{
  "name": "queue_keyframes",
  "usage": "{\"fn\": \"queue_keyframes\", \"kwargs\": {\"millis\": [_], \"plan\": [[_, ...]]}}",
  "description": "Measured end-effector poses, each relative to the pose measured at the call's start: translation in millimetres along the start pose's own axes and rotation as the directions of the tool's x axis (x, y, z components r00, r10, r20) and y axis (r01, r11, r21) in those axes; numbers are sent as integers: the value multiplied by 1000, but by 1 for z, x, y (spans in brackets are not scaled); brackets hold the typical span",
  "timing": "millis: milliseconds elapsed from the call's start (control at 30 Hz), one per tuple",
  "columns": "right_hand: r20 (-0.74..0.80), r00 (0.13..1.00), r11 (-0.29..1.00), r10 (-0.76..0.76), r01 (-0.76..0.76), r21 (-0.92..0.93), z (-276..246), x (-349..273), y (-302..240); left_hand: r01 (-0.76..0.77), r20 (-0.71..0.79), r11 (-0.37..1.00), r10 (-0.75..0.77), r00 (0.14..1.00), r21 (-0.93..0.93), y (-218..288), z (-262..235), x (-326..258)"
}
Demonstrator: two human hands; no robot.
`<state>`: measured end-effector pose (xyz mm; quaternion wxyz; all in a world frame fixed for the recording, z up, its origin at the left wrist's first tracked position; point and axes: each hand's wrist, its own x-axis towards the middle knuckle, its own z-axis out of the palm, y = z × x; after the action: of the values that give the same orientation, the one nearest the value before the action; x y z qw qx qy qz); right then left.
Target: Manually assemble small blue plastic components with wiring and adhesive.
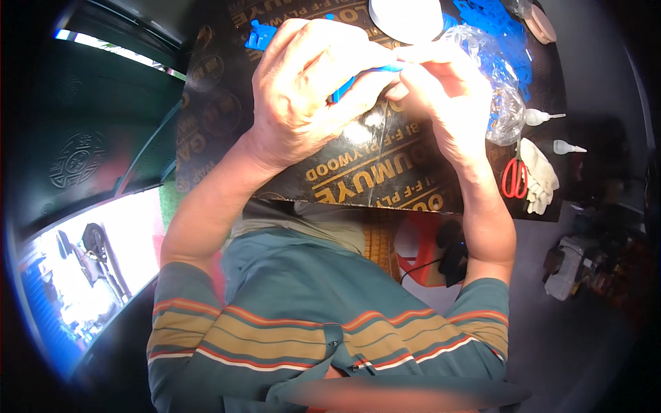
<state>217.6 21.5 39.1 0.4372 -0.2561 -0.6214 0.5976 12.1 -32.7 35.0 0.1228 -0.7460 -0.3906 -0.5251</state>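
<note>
Over the far part of the dark plywood board [385, 175], my left hand [306, 86] is closed around a blue plastic piece [342, 89]. Parts of that piece show between the fingers; the rest is hidden by the hand. My right hand [451, 93] meets it there, thumb and fingertips pinched at the piece's tip. Glare washes out the fingertips, so anything small between them cannot be made out. Just beyond my left hand lies another blue plastic part [260, 36].
A white round container [406, 17] stands at the far edge. Right of it are a clear plastic bag [506, 110] and a pile of blue parts [492, 24]. Red-handled scissors [514, 177], a pale glove [540, 175] and two small white nozzle bottles [540, 117] lie along the right side.
</note>
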Motion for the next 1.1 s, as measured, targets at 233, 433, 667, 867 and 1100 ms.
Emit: {"fn": "queue_keyframes", "kwargs": {"millis": [233, 433, 667, 867, 1100], "plan": [[105, 986, 992, 127, -124, -35, -9, 2, -4, 31, 12, 999, -31, 999, -8, -2, 2, 0], [75, 985, 987, 153, -149, -62, -8, 1, -7, 32, 19, 999, -32, 999, 22, -6, 3, -1], [70, 989, 990, 131, -127, -59, -7, 1, -2, 23, 34, 1000, -23, 999, 9, -6, 3, -2], [55, 994, 994, 89, -85, -74, -7, 1, 2, 23, 13, 1000, -23, 1000, -6, -8, 8, -3], [104, 989, 993, 102, -94, -75, -11, 1, 2, 10, 5, 1000, -10, 1000, 4, -8, 9, -4]]}}
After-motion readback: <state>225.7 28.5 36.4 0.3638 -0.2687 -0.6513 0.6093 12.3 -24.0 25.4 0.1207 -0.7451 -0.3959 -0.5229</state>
